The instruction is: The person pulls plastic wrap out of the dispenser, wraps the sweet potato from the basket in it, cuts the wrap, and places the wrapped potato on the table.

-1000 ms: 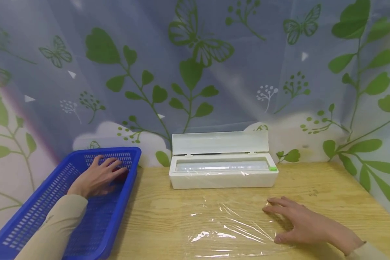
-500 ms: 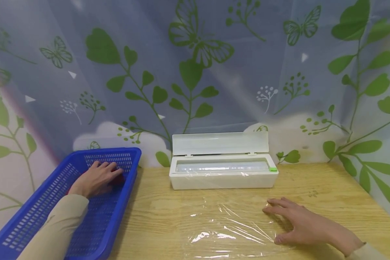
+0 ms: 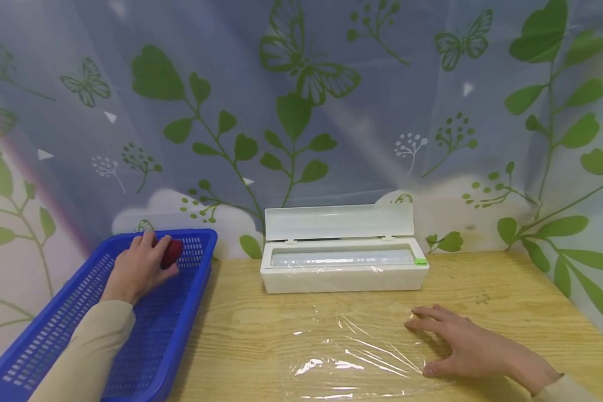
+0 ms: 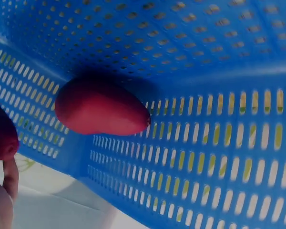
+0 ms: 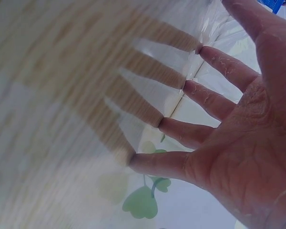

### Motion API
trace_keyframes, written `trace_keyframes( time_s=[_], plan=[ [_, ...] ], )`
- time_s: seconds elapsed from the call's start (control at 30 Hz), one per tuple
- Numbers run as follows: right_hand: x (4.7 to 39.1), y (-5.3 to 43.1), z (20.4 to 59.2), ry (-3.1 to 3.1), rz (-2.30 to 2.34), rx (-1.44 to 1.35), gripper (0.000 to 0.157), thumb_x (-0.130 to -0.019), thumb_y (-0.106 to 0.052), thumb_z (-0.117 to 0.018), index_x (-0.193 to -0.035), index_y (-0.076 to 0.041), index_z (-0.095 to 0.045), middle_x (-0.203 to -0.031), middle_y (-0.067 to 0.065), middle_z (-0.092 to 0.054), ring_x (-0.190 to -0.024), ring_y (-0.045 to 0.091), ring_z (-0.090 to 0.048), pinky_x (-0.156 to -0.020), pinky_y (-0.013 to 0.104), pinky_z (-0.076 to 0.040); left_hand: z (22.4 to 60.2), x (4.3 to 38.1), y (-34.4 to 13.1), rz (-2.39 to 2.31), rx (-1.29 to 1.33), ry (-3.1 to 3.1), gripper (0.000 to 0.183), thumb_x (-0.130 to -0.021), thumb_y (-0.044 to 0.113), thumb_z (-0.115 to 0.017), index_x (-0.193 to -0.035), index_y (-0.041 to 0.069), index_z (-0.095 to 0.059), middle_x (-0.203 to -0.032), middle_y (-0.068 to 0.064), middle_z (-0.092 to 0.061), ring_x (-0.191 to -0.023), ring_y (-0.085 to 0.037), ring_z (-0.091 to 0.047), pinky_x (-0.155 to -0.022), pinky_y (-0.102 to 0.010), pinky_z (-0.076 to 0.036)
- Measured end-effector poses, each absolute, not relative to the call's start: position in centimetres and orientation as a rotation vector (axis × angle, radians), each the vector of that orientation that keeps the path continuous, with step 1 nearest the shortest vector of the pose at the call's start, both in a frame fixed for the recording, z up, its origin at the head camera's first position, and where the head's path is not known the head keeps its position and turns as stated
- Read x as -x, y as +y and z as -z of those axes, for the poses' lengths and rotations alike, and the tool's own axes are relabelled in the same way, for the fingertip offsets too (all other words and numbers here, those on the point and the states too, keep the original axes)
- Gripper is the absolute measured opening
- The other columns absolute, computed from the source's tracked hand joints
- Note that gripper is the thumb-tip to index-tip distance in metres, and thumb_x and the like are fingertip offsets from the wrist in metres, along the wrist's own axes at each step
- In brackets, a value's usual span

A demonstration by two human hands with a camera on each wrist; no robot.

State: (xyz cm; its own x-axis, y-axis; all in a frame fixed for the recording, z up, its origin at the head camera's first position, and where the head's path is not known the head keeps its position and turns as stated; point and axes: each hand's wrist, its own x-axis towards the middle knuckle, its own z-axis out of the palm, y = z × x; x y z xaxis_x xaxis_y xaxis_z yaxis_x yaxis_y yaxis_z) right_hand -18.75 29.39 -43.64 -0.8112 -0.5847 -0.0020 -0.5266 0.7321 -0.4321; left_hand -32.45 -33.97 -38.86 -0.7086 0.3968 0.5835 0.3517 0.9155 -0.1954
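My left hand is inside the blue basket, gripping a dark red, mango-like fruit between fingers and thumb. In the left wrist view this held fruit shows at the left edge. A second red fruit lies in the basket's corner, hidden by the hand in the head view. On the wooden table my right hand rests with its fingers spread, fingertips down and thumb at the right edge of a sheet of cling film. The film runs forward from a white dispenser box.
The dispenser's lid stands raised against the patterned curtain behind it. A green slider sits at the box's right end. Bare wooden tabletop lies between basket and film.
My left hand has lifted and turned in the basket, and the red fruit in its grip shows higher, near the back rim. The right hand and the film have stayed put.
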Motion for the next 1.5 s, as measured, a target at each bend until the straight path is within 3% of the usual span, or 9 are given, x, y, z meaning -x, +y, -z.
trace_keyframes(
  time_s=[0.17,0.37,0.67,1.0,1.33,1.5],
  plan=[
    [18.8,29.3,43.7,2.798,0.636,0.915,0.075,-0.084,-0.057,-0.077,-0.144,-0.017,-0.057,-0.154,0.023,-0.046,-0.139,0.060,-0.038,-0.094,0.081,-0.040,38.5,32.1,-34.4,0.044,0.199,-2.387,0.063,-0.074,0.032,-0.084,-0.117,-0.006,-0.057,-0.103,-0.033,-0.050,-0.087,-0.055,-0.055,-0.048,-0.068,-0.046],
    [18.7,29.3,43.8,2.804,0.636,0.918,0.075,-0.084,-0.057,-0.077,-0.144,-0.017,-0.056,-0.154,0.024,-0.046,-0.138,0.061,-0.038,-0.095,0.081,-0.040,38.4,31.7,-34.9,0.143,-0.089,-2.443,0.063,-0.081,0.035,-0.079,-0.114,-0.011,-0.052,-0.107,-0.038,-0.043,-0.089,-0.058,-0.049,-0.047,-0.071,-0.043],
    [18.7,29.4,43.7,2.801,0.630,0.908,0.075,-0.084,-0.059,-0.075,-0.144,-0.018,-0.056,-0.155,0.023,-0.045,-0.140,0.061,-0.036,-0.096,0.081,-0.038,37.6,31.4,-34.1,0.282,-0.412,-2.416,0.069,-0.085,0.045,-0.073,-0.119,-0.011,-0.052,-0.121,-0.039,-0.043,-0.104,-0.058,-0.047,-0.067,-0.077,-0.047],
    [18.5,29.3,43.6,2.808,0.625,0.899,0.075,-0.083,-0.057,-0.078,-0.144,-0.018,-0.056,-0.155,0.022,-0.045,-0.139,0.062,-0.036,-0.090,0.085,-0.038,34.5,32.1,-32.2,0.375,-0.437,-2.229,0.060,-0.085,0.044,-0.064,-0.118,-0.006,-0.057,-0.121,-0.034,-0.047,-0.105,-0.052,-0.051,-0.070,-0.080,-0.046],
    [18.5,29.3,43.5,2.807,0.627,0.906,0.074,-0.083,-0.054,-0.079,-0.143,-0.018,-0.057,-0.154,0.024,-0.046,-0.138,0.066,-0.034,-0.082,0.089,-0.035,32.0,32.2,-30.0,0.495,-0.432,-2.191,0.065,-0.087,0.048,-0.066,-0.130,-0.001,-0.059,-0.129,-0.028,-0.047,-0.115,-0.049,-0.054,-0.080,-0.080,-0.045],
    [18.6,29.4,43.6,2.813,0.624,0.907,0.074,-0.083,-0.055,-0.079,-0.143,-0.019,-0.057,-0.154,0.023,-0.046,-0.138,0.064,-0.035,-0.085,0.088,-0.037,31.0,31.9,-29.1,0.606,-0.474,-2.119,0.066,-0.085,0.049,-0.067,-0.134,0.005,-0.061,-0.130,-0.024,-0.047,-0.115,-0.049,-0.056,-0.083,-0.074,-0.044]
  ],
)
